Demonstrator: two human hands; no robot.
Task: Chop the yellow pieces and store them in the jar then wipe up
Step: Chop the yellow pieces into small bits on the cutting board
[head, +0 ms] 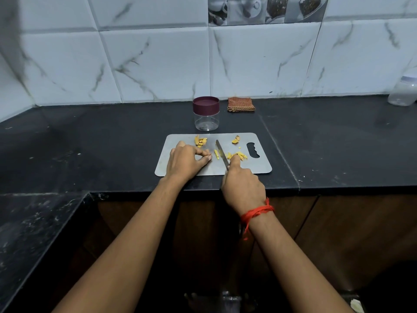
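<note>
Head view. Rests the left hand (185, 162) on the near left part of a flat grey metal cutting board (259, 168), fingers curled, thumb tip and a fingertip meeting low on the board. Cannot tell whether anything is pinched between them. Just right of those fingertips, a single short yellow strip (216, 154).

Grips a slim steel-bladed knife (221, 155) in the right hand (242, 187), fingers wrapped round the hidden handle, forefinger stretched forward beside the blade. Blade tip pointing away and slightly leftward, between the two hands. At the tip of that forefinger, a loose heap of chopped yellow pieces (239, 155).

Beyond the left hand, near the board's far edge, a small pile of yellow-orange peelings (200, 141). Beyond the right hand, another yellow-orange scrap (236, 139).

Past the board from the left hand, on the black stone table (112, 143), a clear round plastic jar (206, 120), upright and closed with a maroon lid (205, 104). Just right of the jar, by the white marbled wall tiles (158, 64), a folded orange checked cloth (241, 104). Far right of the right hand, a blurred clear plastic bottle (402, 93). Round the right wrist, a red thread (257, 212).
</note>
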